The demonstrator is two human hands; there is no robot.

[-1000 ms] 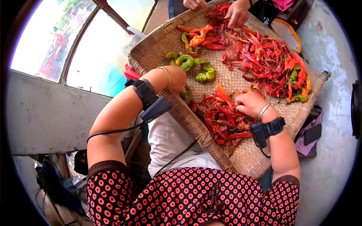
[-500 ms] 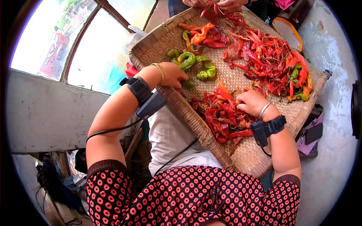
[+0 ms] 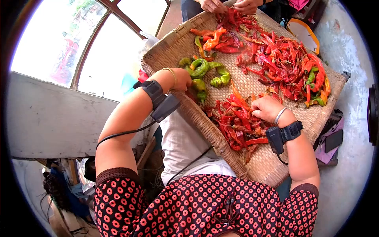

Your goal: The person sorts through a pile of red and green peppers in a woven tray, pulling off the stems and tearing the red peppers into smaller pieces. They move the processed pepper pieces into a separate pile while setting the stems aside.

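My left hand (image 3: 181,79) is at the left rim of a woven basket tray (image 3: 221,144), fingers curled and partly hidden; I cannot make out what is in them. Just right of it lies a green pepper (image 3: 200,89), close to a curled green pepper (image 3: 199,69) and a twisted green one (image 3: 221,75). My right hand (image 3: 268,108) is closed, thumb and fingers pinched at the edge of the near pile of wrinkled red chili peppers (image 3: 239,126). The chili at its fingertips is mostly covered.
A larger heap of red chilies (image 3: 282,63) fills the tray's right side. Orange and red peppers (image 3: 215,39) lie toward the back. Another person's hands (image 3: 213,5) work over chilies at the far edge. A window (image 3: 106,47) and wall stand left.
My left hand has drawn back from the green pepper, which now lies plainly in view beside it. My right hand stays at the near chili pile. The whole view has shifted slightly.
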